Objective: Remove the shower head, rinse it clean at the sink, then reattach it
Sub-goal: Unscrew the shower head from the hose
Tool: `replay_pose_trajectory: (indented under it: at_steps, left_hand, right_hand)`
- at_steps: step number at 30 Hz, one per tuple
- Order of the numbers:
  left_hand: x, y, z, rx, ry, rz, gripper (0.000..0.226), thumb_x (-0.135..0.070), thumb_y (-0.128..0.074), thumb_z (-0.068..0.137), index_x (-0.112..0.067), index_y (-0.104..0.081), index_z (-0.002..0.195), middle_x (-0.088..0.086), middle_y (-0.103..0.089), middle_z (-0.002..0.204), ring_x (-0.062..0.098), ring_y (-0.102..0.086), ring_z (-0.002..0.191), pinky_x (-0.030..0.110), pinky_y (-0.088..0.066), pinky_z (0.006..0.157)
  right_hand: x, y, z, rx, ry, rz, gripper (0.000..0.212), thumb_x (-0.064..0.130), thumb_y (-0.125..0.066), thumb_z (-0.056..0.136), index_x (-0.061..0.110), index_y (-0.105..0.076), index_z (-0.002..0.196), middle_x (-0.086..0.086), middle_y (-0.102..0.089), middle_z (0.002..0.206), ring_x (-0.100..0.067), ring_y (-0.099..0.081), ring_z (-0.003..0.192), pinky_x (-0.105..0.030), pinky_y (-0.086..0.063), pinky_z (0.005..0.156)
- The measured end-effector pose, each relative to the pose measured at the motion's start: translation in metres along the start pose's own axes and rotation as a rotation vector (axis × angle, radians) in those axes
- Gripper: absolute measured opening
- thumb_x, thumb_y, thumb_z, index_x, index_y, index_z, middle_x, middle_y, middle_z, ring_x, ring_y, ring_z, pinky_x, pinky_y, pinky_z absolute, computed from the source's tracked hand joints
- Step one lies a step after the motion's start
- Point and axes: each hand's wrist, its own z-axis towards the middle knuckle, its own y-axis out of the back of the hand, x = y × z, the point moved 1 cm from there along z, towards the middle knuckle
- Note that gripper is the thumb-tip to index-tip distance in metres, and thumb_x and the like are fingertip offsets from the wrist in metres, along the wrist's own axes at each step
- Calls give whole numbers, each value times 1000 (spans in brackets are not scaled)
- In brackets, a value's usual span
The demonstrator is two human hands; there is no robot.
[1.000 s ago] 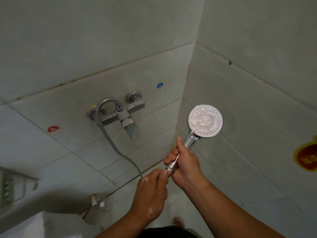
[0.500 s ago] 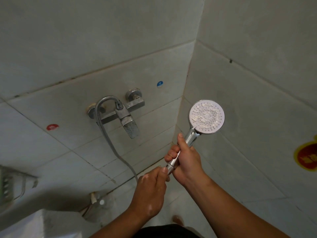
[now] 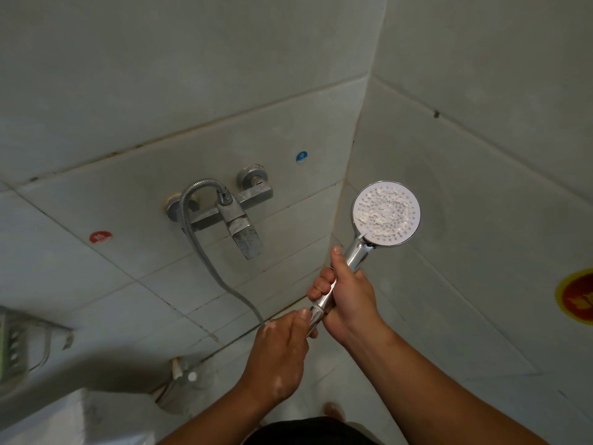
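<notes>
shower head (image 3: 386, 213) | right hand (image 3: 348, 303) grips handle | left hand (image 3: 282, 351) grips hose (image 3: 205, 258) nut

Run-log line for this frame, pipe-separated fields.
right hand: grips shower head handle | left hand: pinches hose nut | hose: runs to faucet | spray face: white residue

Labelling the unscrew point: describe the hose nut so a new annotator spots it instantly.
Follow the metal hose from the wall tap down to the hands. The hose nut is the short collar under the handle of the shower head, just below the right hand. Narrower than the handle, it alone is pinched by the left hand.
</notes>
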Motion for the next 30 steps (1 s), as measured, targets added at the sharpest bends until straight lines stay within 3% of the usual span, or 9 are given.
replay_pose_trajectory:
  at_steps: [4, 6, 10, 13, 17, 19, 27, 30]
  left_hand:
    - [-2, 1, 0, -11, 45, -80, 20, -48, -55, 96, -29, -55, 92, -4, -56, 56, 3, -48, 49, 19, -38, 50]
    - [-2, 0, -1, -25, 30, -81, 20, -43, -62, 94, -27, -49, 91, -4, -54, 55, 4, -46, 48, 17, -37, 50]
    - [-3, 0, 1, -52, 4, -52, 32, -39, -45, 102, -21, -56, 78, -3, -50, 55, 5, -46, 50, 18, -34, 52]
    - [-3, 2, 2, -57, 8, -29, 40, -36, -37, 105, -27, -63, 76, -4, -52, 54, 5, -50, 51, 16, -34, 52]
    - [-1, 2, 1, -18, 33, -90, 18, -48, -54, 96, -30, -54, 91, -7, -50, 52, 3, -45, 46, 16, -34, 50]
    - [0, 0, 1, -27, 20, -90, 23, -46, -58, 95, -25, -50, 91, -6, -48, 53, 4, -43, 45, 17, -34, 48]
    - [1, 2, 4, -44, 45, -77, 48, -40, -35, 106, -25, -64, 71, -3, -50, 51, 4, -44, 46, 20, -35, 51]
    - [-2, 4, 5, -12, 65, -161, 29, -46, -44, 102, -31, -58, 81, -6, -49, 51, 4, -41, 46, 20, -35, 49]
  right_hand:
    - [-1, -2, 0, 4, 8, -19, 33, 29, -65, 99, 20, -40, 78, 3, -32, 57, -11, -33, 45, -26, -35, 45]
    - [-1, -3, 0, 11, 5, -16, 33, 30, -66, 98, 20, -41, 79, 3, -32, 57, -11, -33, 46, -27, -35, 46]
    - [1, -6, 0, 28, 3, 5, 34, 29, -65, 99, 21, -39, 79, 3, -30, 57, -11, -31, 45, -26, -35, 44]
    - [1, -7, -1, 26, 5, 3, 36, 29, -65, 99, 20, -37, 78, 3, -31, 57, -10, -31, 44, -26, -34, 43]
    - [0, -7, -1, 18, 8, -13, 33, 30, -65, 99, 20, -40, 80, 3, -31, 57, -11, -31, 45, -26, -35, 44]
    - [1, -8, -1, 24, 12, -11, 31, 31, -65, 99, 20, -42, 81, 3, -31, 58, -11, -32, 45, -26, -35, 44]
    - [1, -9, -1, 37, 17, -15, 31, 30, -66, 98, 20, -43, 81, 3, -33, 59, -11, -33, 46, -26, -35, 45]
    - [1, -10, -1, 37, 18, -23, 32, 31, -66, 98, 20, -42, 80, 3, -33, 58, -11, -33, 46, -26, -36, 45]
